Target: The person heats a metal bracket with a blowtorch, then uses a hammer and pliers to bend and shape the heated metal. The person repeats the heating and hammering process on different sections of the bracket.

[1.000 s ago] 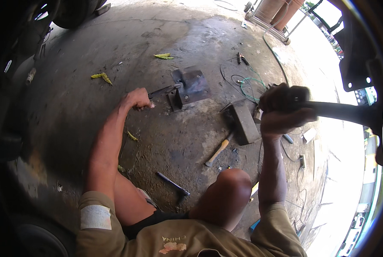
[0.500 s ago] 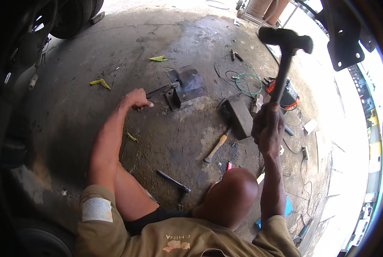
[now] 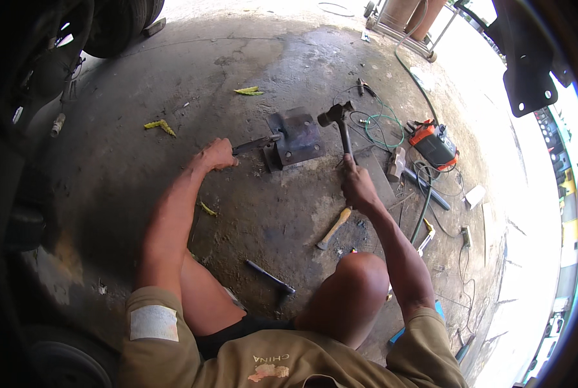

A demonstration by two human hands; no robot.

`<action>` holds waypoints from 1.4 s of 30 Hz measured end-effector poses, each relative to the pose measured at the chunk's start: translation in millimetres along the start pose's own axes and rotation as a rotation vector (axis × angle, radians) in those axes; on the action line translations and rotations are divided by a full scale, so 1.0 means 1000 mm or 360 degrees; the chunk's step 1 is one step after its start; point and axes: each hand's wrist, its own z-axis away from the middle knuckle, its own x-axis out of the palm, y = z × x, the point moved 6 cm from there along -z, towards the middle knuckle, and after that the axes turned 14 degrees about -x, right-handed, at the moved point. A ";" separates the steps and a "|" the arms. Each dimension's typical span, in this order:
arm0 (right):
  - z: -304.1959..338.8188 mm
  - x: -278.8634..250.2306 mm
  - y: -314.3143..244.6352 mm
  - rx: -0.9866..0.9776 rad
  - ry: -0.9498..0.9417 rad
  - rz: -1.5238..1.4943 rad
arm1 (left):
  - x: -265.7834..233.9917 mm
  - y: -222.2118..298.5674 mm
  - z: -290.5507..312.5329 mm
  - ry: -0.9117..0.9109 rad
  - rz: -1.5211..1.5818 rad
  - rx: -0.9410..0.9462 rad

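Observation:
My left hand [image 3: 218, 154] is closed around the handles of dark pliers [image 3: 253, 145], whose jaws meet the left side of a bent steel bracket [image 3: 302, 137]. The bracket lies on the concrete, with bolt holes in its plates and a raised bend in the middle. In my right hand [image 3: 359, 184] is a hammer [image 3: 345, 137], gripped low on its handle. Its dark head is just right of the bracket in the picture; how high above the floor it hangs, I cannot tell.
Near my knees lie a ratchet wrench [image 3: 271, 276] and a wooden handle [image 3: 334, 227]. Right of my hand are a sledgehammer head [image 3: 396, 165], an orange-and-black machine [image 3: 435, 145] and green cable [image 3: 385, 126]. A cylinder cart [image 3: 402, 35] stands far right; wheels [image 3: 114, 29] stand far left.
The hammer has swung down and left, from raised high at the right to beside the bracket. My left hand still holds the pliers at the bracket; the whole view has shifted slightly.

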 end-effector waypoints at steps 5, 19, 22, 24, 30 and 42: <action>0.043 -0.033 -0.030 -0.0369 0.0176 -0.0115 | 0.004 0.005 0.000 -0.0299 0.0091 -0.0117; 0.014 -0.023 -0.086 -0.1477 0.0600 -0.0079 | 0.004 0.007 -0.010 -0.0248 0.0032 -0.0091; -0.009 -0.009 -0.013 -0.0737 0.0192 0.0621 | 0.000 0.010 -0.001 -0.0017 -0.0073 0.0029; -0.005 -0.025 -0.027 -0.0480 0.0237 0.0468 | 0.002 0.008 0.001 0.0062 -0.0130 0.0086; 0.065 -0.057 -0.086 -0.0929 0.0376 -0.0075 | 0.007 0.004 -0.015 -0.0244 0.0008 -0.0070; 0.031 -0.014 -0.072 -0.1414 0.0520 0.0233 | 0.003 0.009 -0.013 -0.0124 -0.0044 0.0031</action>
